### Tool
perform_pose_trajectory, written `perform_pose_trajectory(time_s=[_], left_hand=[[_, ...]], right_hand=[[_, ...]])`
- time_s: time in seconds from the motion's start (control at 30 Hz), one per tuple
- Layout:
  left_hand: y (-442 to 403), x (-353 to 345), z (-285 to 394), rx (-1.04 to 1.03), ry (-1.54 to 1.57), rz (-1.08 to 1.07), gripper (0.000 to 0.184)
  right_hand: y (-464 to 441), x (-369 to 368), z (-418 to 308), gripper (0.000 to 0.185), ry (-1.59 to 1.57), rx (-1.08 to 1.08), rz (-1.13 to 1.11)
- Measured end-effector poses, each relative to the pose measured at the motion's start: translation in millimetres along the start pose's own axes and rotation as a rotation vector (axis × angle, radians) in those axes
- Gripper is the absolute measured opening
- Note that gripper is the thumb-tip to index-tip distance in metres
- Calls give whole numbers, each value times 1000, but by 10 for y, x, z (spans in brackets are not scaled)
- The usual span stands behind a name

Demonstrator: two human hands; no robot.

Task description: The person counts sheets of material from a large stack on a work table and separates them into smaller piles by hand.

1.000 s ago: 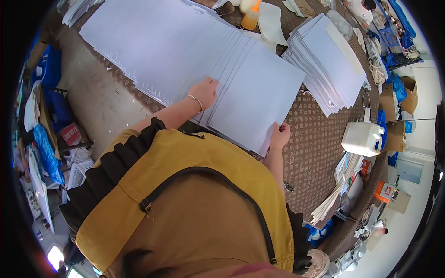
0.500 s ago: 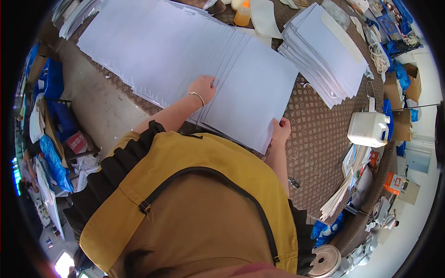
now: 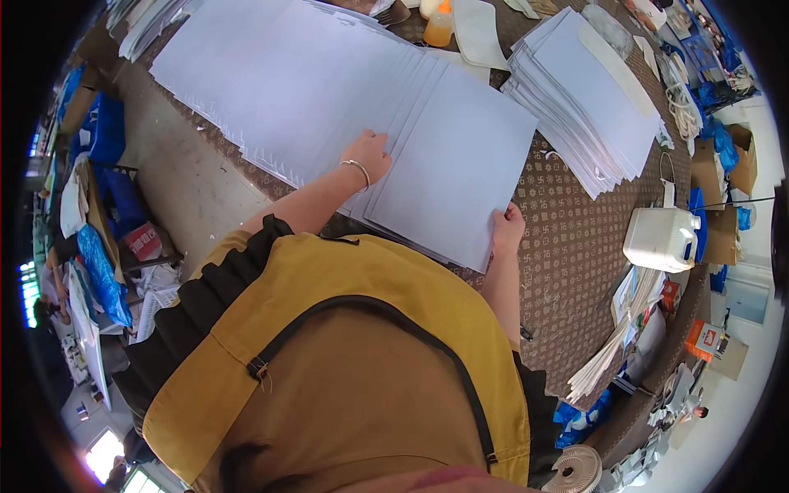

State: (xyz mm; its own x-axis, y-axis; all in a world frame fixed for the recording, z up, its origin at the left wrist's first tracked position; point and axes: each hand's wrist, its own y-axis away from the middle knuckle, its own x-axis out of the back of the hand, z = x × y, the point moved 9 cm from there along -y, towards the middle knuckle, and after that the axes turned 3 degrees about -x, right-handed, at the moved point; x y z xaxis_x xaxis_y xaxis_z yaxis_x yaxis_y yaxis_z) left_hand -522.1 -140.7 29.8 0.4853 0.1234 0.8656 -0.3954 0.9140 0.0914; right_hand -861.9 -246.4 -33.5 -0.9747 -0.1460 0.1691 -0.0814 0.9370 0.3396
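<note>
Large white sheets (image 3: 279, 74) lie fanned out in an overlapping row across the patterned brown table. My left hand (image 3: 369, 156), with a bracelet at the wrist, rests on the overlapping edges with its fingers partly curled; whether it pinches a sheet is hidden. At the near right corner of the rightmost white sheet (image 3: 460, 156), my right hand (image 3: 508, 228) pinches the edge between thumb and fingers. A second stack of white sheets (image 3: 583, 90) lies to the right, apart from both hands.
An orange glue bottle (image 3: 440, 26) is at the far edge. On the right are a white jug (image 3: 660, 239), a bundle of paper strips (image 3: 612, 345) and cardboard boxes (image 3: 722, 234). Blue bins (image 3: 105, 131) stand at the left, past the table edge (image 3: 238, 168).
The camera view has shifted slightly. My left hand's fingers, curled half a second ago, are now a little more extended on the sheets. My right hand remains at the corner.
</note>
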Motion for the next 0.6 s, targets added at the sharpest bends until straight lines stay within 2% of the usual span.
perform_pose_trajectory(time_s=[0.3, 0.4, 0.43, 0.53, 0.6], left_hand=[[28, -26, 13, 49, 12, -21, 43], [161, 110, 314, -182, -104, 136, 45], [196, 86, 318, -180, -108, 140, 45], [321, -107, 472, -364, -240, 75, 47], [325, -98, 471, -311, -202, 40, 47]], right_hand=[[-35, -4, -26, 19, 77, 41, -14], [-53, -12, -48, 19, 138, 119, -21], [-31, -29, -77, 19, 134, 122, -26], [73, 42, -250, 22, 466, 240, 166], [84, 36, -266, 24, 466, 248, 182]])
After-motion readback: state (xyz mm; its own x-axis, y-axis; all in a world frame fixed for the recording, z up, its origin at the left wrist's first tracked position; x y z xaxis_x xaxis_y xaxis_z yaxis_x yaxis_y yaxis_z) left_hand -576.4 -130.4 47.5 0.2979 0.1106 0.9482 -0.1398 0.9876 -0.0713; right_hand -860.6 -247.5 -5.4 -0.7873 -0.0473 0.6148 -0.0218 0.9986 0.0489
